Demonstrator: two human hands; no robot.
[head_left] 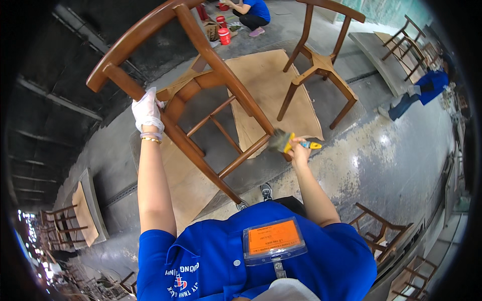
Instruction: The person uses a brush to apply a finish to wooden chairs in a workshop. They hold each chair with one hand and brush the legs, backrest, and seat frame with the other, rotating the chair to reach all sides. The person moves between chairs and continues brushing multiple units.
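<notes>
A brown wooden chair frame (151,21) without a seat panel is held tilted in front of me. My left hand (147,108), in a white glove, is closed around one of its back posts, below the curved top rail. Bare, my right hand (300,153) grips a wide paintbrush (289,143) with a yellow handle end. The dark bristles, slightly blurred, are against or right beside the lower part of a chair leg; I cannot tell which. Both arms are stretched out ahead of me.
Brown cardboard (271,75) covers the floor under the chair. A second chair frame (320,61) stands just right. Red buckets (224,36) and a crouching person (257,11) are ahead. Another person (432,85) is at far right, near more chairs (407,44). Further chair frames (380,232) stand behind, right.
</notes>
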